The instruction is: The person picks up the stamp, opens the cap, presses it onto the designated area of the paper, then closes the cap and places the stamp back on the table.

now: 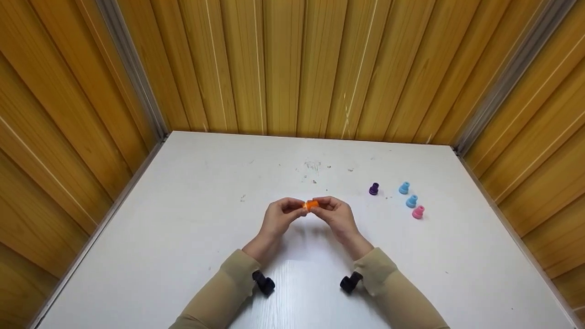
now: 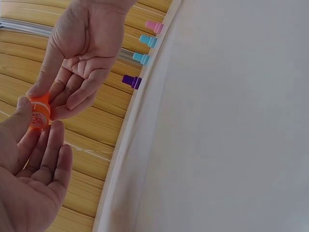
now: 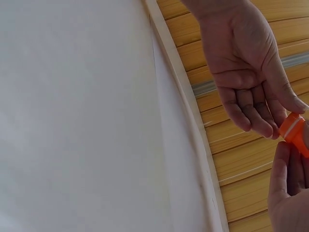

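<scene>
A small orange toy stamp (image 1: 311,205) is held up in front of me over the table. My left hand (image 1: 277,219) pinches its wider end between thumb and fingers, while my right hand (image 1: 339,218) pinches the narrower handle end. In the left wrist view, the round end of the stamp (image 2: 40,114) shows a red design, with a pale ring around the body. The right wrist view has both hands meeting at the stamp (image 3: 292,127) by the right edge, partly covered by fingers.
On the white table (image 1: 183,192), to the right, stand a purple stamp (image 1: 374,189), two light blue stamps, one farther back (image 1: 404,188) and one nearer (image 1: 412,201), and a pink stamp (image 1: 418,212). Wood-patterned walls (image 1: 283,68) enclose the back and sides.
</scene>
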`<state>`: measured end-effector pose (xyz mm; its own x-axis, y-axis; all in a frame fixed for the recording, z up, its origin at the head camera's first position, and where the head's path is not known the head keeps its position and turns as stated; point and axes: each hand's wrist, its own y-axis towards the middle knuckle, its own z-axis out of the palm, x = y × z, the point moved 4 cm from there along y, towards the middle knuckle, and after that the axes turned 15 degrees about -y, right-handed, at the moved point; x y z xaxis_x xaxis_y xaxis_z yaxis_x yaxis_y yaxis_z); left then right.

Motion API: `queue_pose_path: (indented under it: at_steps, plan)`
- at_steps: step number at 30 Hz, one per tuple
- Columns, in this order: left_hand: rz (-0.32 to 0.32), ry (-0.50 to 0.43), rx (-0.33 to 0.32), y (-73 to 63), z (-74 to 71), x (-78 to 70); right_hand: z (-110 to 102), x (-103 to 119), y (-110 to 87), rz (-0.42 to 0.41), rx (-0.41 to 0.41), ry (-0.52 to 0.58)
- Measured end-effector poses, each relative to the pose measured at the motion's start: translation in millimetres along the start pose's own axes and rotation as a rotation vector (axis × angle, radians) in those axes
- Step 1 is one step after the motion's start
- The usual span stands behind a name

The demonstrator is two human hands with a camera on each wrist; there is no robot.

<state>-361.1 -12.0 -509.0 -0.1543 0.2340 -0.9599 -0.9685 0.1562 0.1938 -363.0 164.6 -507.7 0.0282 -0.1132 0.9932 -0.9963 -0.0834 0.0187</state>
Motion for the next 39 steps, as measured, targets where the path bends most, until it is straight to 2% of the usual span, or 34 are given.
queue_pose_path:
  at_steps: [4,9,12,16,19,25,32,35,39]
  plan:
    - [0.004,0.030,-0.012,-1.6,-0.1,0.0,1.8,-2.4,-0.7,-0.010,0.003,-0.030]
    - [-0.004,0.034,-0.029,-1.9,0.1,0.1,3.8,-3.7,-1.3,0.004,-0.007,-0.010]
    - [0.000,0.043,-0.017,-1.5,0.4,-0.7,3.5,-3.4,-0.9,0.006,-0.018,-0.014]
    - [-0.035,0.088,0.018,-0.8,-0.1,-2.0,2.5,-2.7,0.1,0.017,-0.036,0.003]
    - [-0.102,0.164,0.041,0.0,-1.9,-1.1,1.3,-2.4,0.8,0.030,-0.048,0.018]
    - [-0.264,0.384,0.067,-1.6,-7.6,4.4,-0.1,-3.2,1.3,0.053,-0.060,0.030]
    - [-0.377,0.611,0.227,-5.2,-9.1,12.7,-1.0,-4.4,2.3,0.056,-0.060,0.020]
    - [-0.404,0.744,0.283,-7.2,-9.4,15.3,-1.1,-4.4,2.1,0.052,-0.054,0.024]
    - [-0.402,0.846,0.326,-8.1,-8.4,15.9,-1.8,-4.2,1.7,0.044,-0.041,0.022]
